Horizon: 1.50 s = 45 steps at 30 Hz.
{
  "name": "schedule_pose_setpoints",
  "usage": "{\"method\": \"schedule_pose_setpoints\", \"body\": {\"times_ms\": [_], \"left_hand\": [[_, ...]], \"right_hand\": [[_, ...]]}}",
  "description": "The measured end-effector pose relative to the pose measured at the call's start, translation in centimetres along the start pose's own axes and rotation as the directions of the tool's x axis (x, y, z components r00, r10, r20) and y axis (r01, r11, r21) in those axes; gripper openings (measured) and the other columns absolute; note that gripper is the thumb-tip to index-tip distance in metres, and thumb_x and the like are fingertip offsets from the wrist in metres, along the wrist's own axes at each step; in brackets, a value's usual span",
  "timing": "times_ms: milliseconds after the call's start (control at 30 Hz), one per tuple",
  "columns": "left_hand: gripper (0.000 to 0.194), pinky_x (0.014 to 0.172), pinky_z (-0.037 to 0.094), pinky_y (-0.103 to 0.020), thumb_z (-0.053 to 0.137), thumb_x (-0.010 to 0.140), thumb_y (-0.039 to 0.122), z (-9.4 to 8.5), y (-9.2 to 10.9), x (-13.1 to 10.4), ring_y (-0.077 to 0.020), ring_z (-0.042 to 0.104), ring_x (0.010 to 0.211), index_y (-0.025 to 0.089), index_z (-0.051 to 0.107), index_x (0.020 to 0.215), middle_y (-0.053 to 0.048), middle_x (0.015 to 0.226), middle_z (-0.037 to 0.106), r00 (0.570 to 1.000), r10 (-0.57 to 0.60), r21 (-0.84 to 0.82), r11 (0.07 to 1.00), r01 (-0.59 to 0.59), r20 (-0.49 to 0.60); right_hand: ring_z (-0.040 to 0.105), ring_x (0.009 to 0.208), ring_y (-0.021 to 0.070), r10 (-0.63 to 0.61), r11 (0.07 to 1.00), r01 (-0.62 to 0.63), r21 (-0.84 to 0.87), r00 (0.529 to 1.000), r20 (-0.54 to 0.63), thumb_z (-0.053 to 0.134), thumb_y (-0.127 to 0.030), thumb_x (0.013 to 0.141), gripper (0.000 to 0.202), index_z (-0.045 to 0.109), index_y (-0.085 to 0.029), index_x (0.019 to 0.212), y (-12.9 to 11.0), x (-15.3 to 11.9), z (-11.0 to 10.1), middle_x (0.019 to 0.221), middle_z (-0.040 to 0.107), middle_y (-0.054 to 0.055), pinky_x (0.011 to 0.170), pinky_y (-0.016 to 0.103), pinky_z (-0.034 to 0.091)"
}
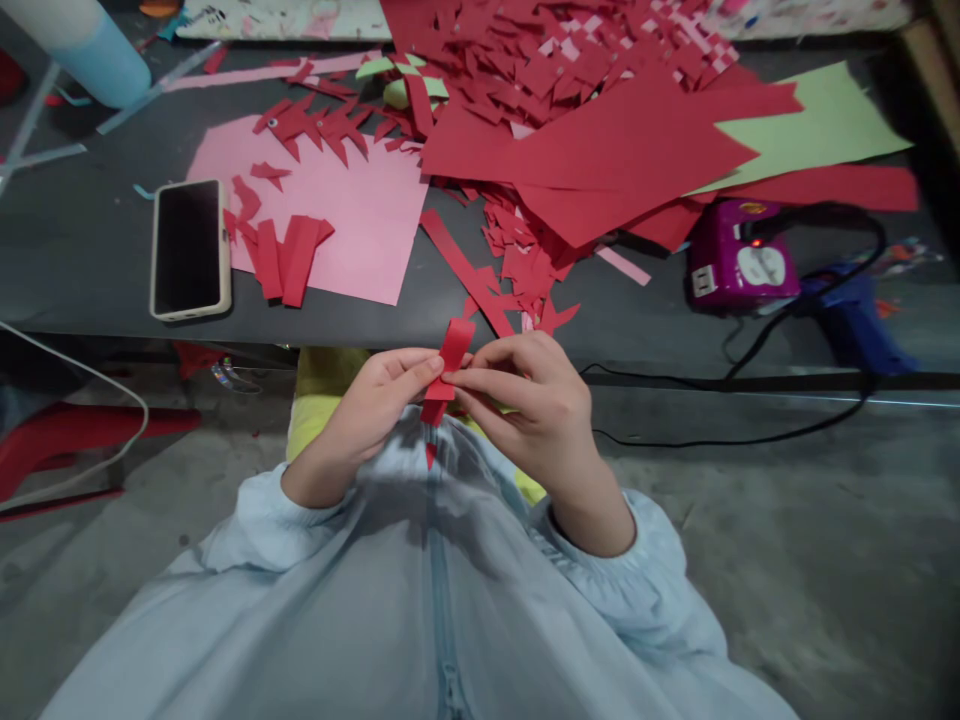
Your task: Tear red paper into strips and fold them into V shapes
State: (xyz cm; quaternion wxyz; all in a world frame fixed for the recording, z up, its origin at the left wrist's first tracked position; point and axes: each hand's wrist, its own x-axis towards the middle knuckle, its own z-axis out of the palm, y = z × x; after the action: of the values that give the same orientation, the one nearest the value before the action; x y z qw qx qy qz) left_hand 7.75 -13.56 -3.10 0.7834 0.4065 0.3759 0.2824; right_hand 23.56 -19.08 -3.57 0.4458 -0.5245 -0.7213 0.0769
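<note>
A folded red paper strip (454, 346) is held between both hands in front of my jacket, just off the table's front edge. My left hand (379, 405) pinches it from the left, thumb pressed on its face. From the right, my right hand (536, 395) grips its middle between thumb and fingertips. A crosswise fold of red paper lies at the pinch, and the lower end hangs down to a point. On the table ahead lie cut red strips (469, 275) and small red scraps (517, 245).
A phone (190, 250) lies left beside pink paper (360, 215) bearing red cut pieces. Large red sheets (600, 150) and a green sheet (832, 125) cover the back. At right are a purple box (739, 255), a blue glue gun (859, 320) and black cables (802, 415).
</note>
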Motion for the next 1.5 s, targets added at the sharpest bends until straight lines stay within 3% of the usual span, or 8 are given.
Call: {"method": "schedule_pose_setpoints", "body": {"times_ms": [267,467,567,733,1033,1167,1367,1500], "left_hand": [[0.03,0.07,0.053,-0.023,0.071,0.081,0.048,-0.4,-0.5,0.1,-0.0122,0.066,0.067,0.019,0.076,0.078,-0.001,0.074,0.073,0.999,0.046,-0.001,0.999,-0.046,-0.009],[0.018,0.083,0.055,-0.026,0.07,0.084,0.031,-1.4,-1.5,0.0,-0.0166,0.072,0.087,0.019,0.077,0.096,-0.004,0.092,0.079,0.981,0.192,0.343,0.924,-0.168,-0.038],[0.016,0.087,0.055,-0.028,0.067,0.086,0.024,-1.9,-1.6,-0.3,-0.0173,0.073,0.093,0.021,0.078,0.097,-0.005,0.099,0.079,0.942,0.333,0.539,0.803,-0.256,-0.048],[0.028,0.088,0.055,-0.026,0.058,0.088,0.012,-2.5,-0.8,-0.8,-0.0141,0.071,0.096,0.024,0.076,0.105,-0.003,0.105,0.078,0.854,0.519,0.701,0.596,-0.392,0.037],[0.033,0.095,0.054,-0.033,0.057,0.088,0.007,-3.0,-0.5,-0.5,-0.0156,0.067,0.108,0.025,0.074,0.109,-0.005,0.119,0.073,0.625,0.702,0.831,0.083,-0.55,0.343],[0.021,0.097,0.053,-0.038,0.059,0.089,0.012,-2.6,-1.0,0.0,-0.0192,0.064,0.113,0.022,0.075,0.096,-0.008,0.125,0.07,0.638,0.697,0.834,0.104,-0.542,0.328],[0.018,0.099,0.052,-0.038,0.061,0.087,0.01,-2.1,-1.0,0.1,-0.0198,0.064,0.115,0.02,0.075,0.085,-0.009,0.128,0.068,0.681,0.685,0.833,0.199,-0.516,0.258],[0.027,0.103,0.051,-0.037,0.061,0.088,0.011,-2.1,-0.8,0.1,-0.0193,0.064,0.118,0.023,0.072,0.109,-0.008,0.13,0.067,0.689,0.696,0.823,0.26,-0.505,0.203]], "right_hand": [[0.061,0.076,0.0165,0.099,0.993,-0.094,0.077,0.993,-0.061,0.066,-0.017,0.085,0.009,0.071,-0.024,0.085,0.2,0.1,-0.1,0.08,0.067,0.002,0.071,0.034,0.048],[0.064,0.082,0.0172,0.335,0.846,-0.267,0.462,0.94,-0.071,0.064,-0.022,0.089,0.005,0.064,-0.023,0.084,0.2,0.1,-1.1,0.087,0.07,0.003,0.071,0.033,0.05],[0.066,0.078,0.0169,0.429,0.709,-0.335,0.621,0.903,-0.002,0.063,-0.031,0.091,0.009,0.064,-0.024,0.086,0.1,-0.3,-1.8,0.09,0.072,0.004,0.063,0.03,0.052],[0.062,0.06,0.0145,0.452,0.533,-0.391,0.75,0.881,0.138,0.066,-0.036,0.089,0.013,0.062,-0.025,0.083,0.2,-0.8,-2.7,0.065,0.062,-0.001,0.049,0.025,0.046],[0.058,0.066,0.0115,0.506,0.573,-0.565,0.593,0.814,0.286,0.074,-0.033,0.081,0.018,0.064,-0.022,0.071,-0.3,0.7,-1.3,0.073,0.062,0.0,0.059,0.025,0.048],[0.065,0.092,0.0187,0.486,0.579,-0.569,0.584,0.816,0.313,0.075,-0.042,0.077,0.023,0.066,-0.022,0.07,0.1,1.1,0.3,0.092,0.07,0.006,0.079,0.032,0.052],[0.057,0.06,0.0106,0.581,0.381,-0.687,0.619,0.699,0.417,0.08,-0.046,0.069,0.03,0.065,-0.02,0.07,0.3,1.3,1.4,0.067,0.065,-0.001,0.057,0.025,0.046],[0.053,0.055,0.0086,0.63,0.341,-0.703,0.624,0.663,0.403,0.083,-0.044,0.064,0.03,0.065,-0.019,0.068,0.2,1.4,1.5,0.063,0.063,-0.001,0.052,0.023,0.043]]}}
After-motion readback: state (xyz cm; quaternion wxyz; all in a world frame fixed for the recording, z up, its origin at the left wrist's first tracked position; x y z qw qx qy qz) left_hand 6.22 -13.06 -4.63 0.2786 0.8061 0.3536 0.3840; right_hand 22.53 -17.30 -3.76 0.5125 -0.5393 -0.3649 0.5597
